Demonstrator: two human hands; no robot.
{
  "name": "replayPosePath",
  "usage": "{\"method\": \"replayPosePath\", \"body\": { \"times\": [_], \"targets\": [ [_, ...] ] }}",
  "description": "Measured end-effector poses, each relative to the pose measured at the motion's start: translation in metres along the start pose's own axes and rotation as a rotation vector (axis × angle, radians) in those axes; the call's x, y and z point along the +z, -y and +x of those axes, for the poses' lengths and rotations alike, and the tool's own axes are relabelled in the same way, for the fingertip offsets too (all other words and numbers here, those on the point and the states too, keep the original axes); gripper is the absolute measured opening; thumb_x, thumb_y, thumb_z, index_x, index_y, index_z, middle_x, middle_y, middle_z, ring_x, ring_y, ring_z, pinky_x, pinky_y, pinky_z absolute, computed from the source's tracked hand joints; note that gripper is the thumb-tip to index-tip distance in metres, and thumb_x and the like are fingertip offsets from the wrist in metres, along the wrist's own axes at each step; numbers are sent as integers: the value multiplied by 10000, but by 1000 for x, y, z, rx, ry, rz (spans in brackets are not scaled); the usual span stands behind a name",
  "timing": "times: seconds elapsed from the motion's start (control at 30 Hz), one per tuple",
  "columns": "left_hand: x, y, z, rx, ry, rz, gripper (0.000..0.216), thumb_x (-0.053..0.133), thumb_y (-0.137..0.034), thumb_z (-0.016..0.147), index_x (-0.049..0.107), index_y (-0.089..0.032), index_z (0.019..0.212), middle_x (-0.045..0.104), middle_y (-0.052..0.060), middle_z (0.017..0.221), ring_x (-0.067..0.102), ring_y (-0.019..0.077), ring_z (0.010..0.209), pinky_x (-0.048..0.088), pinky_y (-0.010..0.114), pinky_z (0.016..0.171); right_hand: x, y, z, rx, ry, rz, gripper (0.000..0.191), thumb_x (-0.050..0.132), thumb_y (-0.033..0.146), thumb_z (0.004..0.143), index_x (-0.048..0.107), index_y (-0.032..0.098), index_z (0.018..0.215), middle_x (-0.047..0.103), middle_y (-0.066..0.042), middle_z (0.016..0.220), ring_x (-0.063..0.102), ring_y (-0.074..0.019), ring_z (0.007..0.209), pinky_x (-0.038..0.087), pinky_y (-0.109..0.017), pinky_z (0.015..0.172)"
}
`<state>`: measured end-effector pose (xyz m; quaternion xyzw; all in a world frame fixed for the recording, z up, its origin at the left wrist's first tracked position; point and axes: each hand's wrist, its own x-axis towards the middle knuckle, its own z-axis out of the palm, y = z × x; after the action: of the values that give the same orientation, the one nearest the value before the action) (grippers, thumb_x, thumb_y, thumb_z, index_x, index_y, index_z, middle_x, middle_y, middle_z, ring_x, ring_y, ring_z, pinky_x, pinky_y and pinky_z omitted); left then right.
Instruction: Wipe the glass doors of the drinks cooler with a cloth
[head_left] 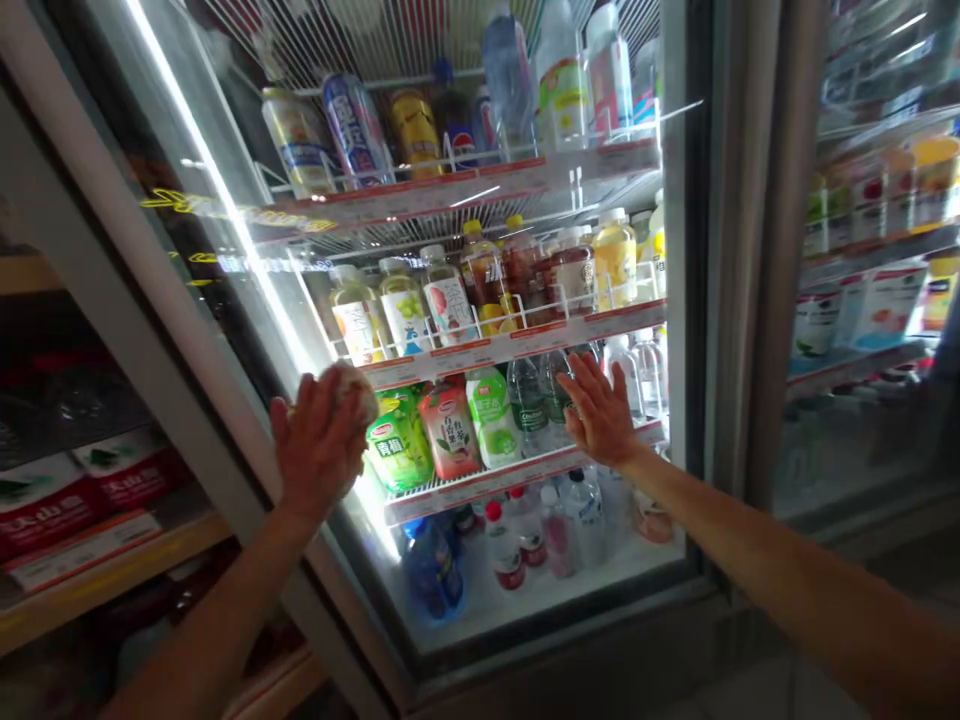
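Note:
A tall drinks cooler with a glass door [525,560] stands in front of me, its shelves full of bottles and cans. My left hand [319,445] presses a crumpled pale cloth [352,385] against the glass near the door's left edge, beside a green bottle [397,445]. My right hand [600,410] lies flat on the glass with fingers spread, over clear water bottles [536,400] on the same shelf. It holds nothing.
A bright light strip [225,200] runs down the cooler's left frame. Wooden shelves [90,580] with red and white packs stand at the left. A second glass-door cooler [870,250] stands at the right. Several bottles sit on the cooler's bottom floor [517,560].

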<state>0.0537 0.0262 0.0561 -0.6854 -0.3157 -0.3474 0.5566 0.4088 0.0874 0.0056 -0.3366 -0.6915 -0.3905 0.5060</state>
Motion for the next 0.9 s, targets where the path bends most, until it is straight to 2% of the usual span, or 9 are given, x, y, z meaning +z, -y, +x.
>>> {"method": "replayPosePath", "body": {
  "times": [0.07, 0.2, 0.27, 0.4, 0.47, 0.6, 0.77, 0.83, 0.9],
  "targets": [
    [-2, -2, -2, 19, -2, 8, 696, 538, -156, 799, 242, -219, 1426, 149, 77, 1511, 108, 204, 1409, 79, 421, 1154, 1, 1, 0, 3, 0, 6, 606, 429, 211, 852, 234, 258, 1424, 277, -83, 1503, 229, -236, 1393, 123, -544, 1130],
    [-3, -17, -9, 591, 228, -175, 549, 433, -172, 847, 343, -292, 1375, 293, -10, 1475, 182, 121, 1390, 124, 337, 1152, -5, 0, 1, -9, 24, 8, 606, 429, 216, 857, 230, 248, 1429, 282, -96, 1500, 223, -243, 1394, 137, -543, 1127],
    [-3, -6, -1, 504, 205, -143, 552, 421, -169, 860, 318, -309, 1384, 321, -22, 1463, 206, 112, 1383, 109, 349, 1154, -11, -4, 2, -37, 56, 14, 600, 429, 219, 862, 233, 253, 1429, 286, -94, 1499, 224, -241, 1394, 146, -536, 1126],
    [2, 15, 18, -69, -70, 63, 675, 521, -192, 832, 214, -249, 1430, 187, 56, 1512, 166, 220, 1400, 97, 445, 1143, -24, -9, 4, -31, 47, 11, 600, 434, 209, 866, 231, 253, 1429, 236, -90, 1518, 195, -242, 1403, 147, -532, 1125],
    [6, 4, 17, 19, -16, 46, 679, 527, -197, 829, 217, -265, 1429, 188, 63, 1511, 167, 235, 1398, 133, 449, 1136, -28, -8, 2, -26, 59, 18, 594, 435, 197, 864, 244, 242, 1425, 223, -94, 1521, 185, -243, 1405, 157, -531, 1124],
    [8, -21, 19, 564, 251, -129, 546, 441, -223, 870, 304, -322, 1389, 360, 7, 1445, 237, 137, 1374, 119, 368, 1151, -33, -7, -5, -103, 124, 63, 546, 434, 186, 860, 324, 259, 1390, 265, -72, 1509, 202, -236, 1401, 181, -517, 1125],
    [8, -6, 53, 8, -32, 40, 597, 505, -224, 852, 285, -234, 1406, 259, 78, 1488, 139, 207, 1403, 127, 446, 1142, -43, -22, -8, 14, 94, 26, 538, 439, 201, 863, 328, 260, 1385, 214, -62, 1527, 205, -244, 1400, 176, -524, 1126],
    [11, -17, 55, 80, -42, 2, 580, 504, -223, 850, 310, -223, 1396, 217, 79, 1501, 123, 212, 1406, 138, 437, 1140, -46, -26, -9, 40, 97, 19, 534, 438, 206, 865, 328, 260, 1385, 211, -58, 1528, 212, -244, 1398, 181, -523, 1125],
    [15, -35, 50, 430, 84, -106, 512, 459, -241, 871, 353, -253, 1372, 255, 36, 1491, 156, 173, 1399, 132, 392, 1148, -49, -27, -12, 34, 126, 22, 519, 430, 206, 868, 344, 261, 1376, 239, -59, 1519, 224, -240, 1394, 193, -517, 1121]
  ]
}}
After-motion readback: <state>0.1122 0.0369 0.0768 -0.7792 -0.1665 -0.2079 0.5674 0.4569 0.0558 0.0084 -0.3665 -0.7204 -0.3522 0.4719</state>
